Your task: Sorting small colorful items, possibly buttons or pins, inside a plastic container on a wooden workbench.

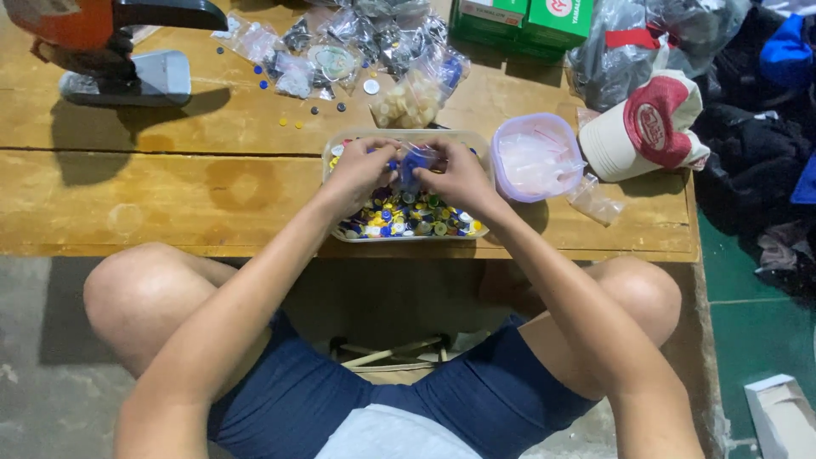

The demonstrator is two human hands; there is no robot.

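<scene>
A clear rectangular tray (476,141) full of small round pieces in yellow, blue, white and green sits on the low wooden table (170,195) in front of me. Over the tray, my left hand (361,170) and my right hand (459,177) together hold a small clear plastic bag (414,160) with blue pieces inside. Both hands have fingers pinched on the bag's edges.
A round clear tub (537,157) of small bags stands right of the tray, a red-and-white cap (650,127) beside it. Filled bags (374,42) and loose pieces lie behind. An orange-and-black tool (110,51) stands far left, green boxes (523,21) at the back.
</scene>
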